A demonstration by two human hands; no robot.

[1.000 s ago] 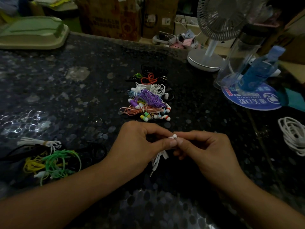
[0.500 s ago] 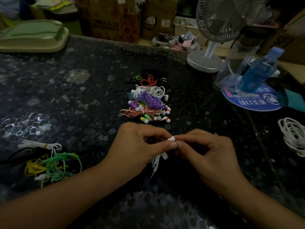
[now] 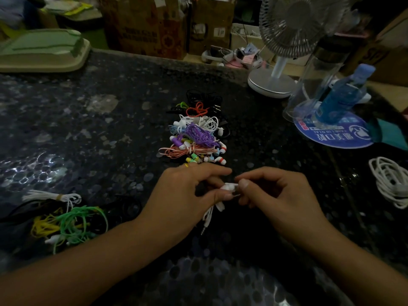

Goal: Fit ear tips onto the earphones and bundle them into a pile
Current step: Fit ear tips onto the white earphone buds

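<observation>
Earbud (image 3: 229,187) pinched between left hand (image 3: 187,195) and right hand (image 3: 278,195) fingertips.

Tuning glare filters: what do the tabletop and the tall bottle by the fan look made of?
Dark speckled tabletop: polished stone or a stone-look laminate, glossy, with bright reflections at its left. Tall clear bottle: transparent plastic or glass, the fan stand showing through it; which one is unclear.
</observation>
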